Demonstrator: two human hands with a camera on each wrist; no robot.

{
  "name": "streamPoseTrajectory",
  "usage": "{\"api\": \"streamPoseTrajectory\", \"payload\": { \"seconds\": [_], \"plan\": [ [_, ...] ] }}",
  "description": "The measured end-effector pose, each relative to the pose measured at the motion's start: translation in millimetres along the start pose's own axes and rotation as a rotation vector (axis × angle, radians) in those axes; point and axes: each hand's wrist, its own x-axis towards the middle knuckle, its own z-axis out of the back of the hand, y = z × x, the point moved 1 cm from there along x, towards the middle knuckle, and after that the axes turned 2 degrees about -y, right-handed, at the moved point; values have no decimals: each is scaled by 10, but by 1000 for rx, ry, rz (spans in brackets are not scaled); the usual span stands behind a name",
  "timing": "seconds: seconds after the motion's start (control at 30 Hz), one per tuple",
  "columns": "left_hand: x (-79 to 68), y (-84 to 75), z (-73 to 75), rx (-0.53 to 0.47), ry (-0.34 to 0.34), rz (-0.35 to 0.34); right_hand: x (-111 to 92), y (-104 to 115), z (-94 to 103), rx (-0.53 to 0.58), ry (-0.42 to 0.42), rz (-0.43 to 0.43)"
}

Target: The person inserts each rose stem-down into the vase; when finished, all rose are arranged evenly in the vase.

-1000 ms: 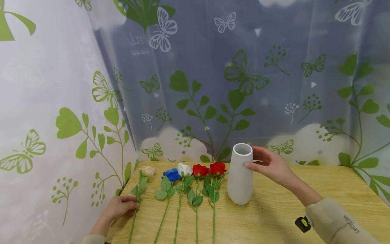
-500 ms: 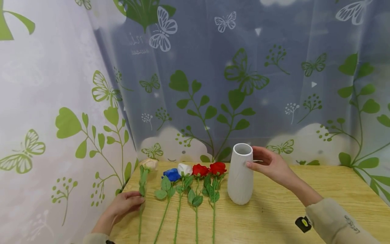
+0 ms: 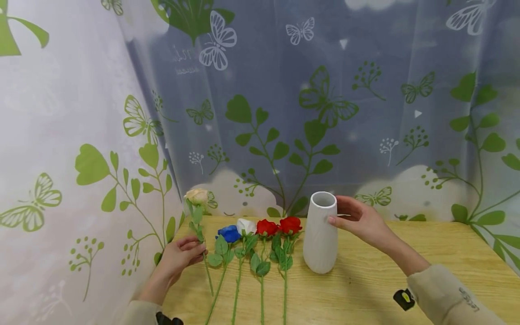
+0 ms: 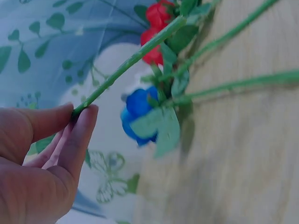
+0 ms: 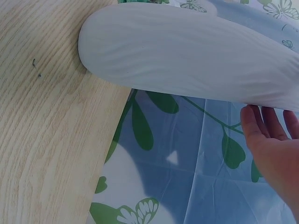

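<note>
My left hand (image 3: 180,257) pinches the green stem of a cream rose (image 3: 197,196), which stands tilted above the table at the left. The left wrist view shows the rose stem (image 4: 126,65) between thumb and fingertips, its cut end pointing away from the hand. A white ribbed vase (image 3: 321,239) stands upright right of centre, its mouth open at the top. My right hand (image 3: 365,223) holds the vase near its rim, thumb in front and fingers behind. Fingertips lie against the vase wall (image 5: 182,51) in the right wrist view.
On the wooden table (image 3: 365,289), a blue rose (image 3: 229,233), a white rose (image 3: 246,225), and two red roses, one left (image 3: 266,227) and one right (image 3: 290,224), lie side by side between the hands. A printed curtain (image 3: 260,149) hangs behind.
My left hand has lifted the cream rose off the table, moving it up and slightly right, with its lower stem swinging rightward. The right hand and vase have stayed put.
</note>
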Motion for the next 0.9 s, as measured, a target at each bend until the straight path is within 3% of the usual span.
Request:
{"api": "streamPoseTrajectory", "payload": {
  "seconds": [0.33, 0.6, 0.9],
  "plan": [
    [74, -293, -311, -13, -74, -125, -6, 1, -29, 24, -3, 19],
    [86, -541, -494, 9, -65, -180, -28, 17, -25, 24, 8, 34],
    [162, -855, -717, -32, -51, -251, -21, 2, -33, 40, -3, 34]
  ]
}}
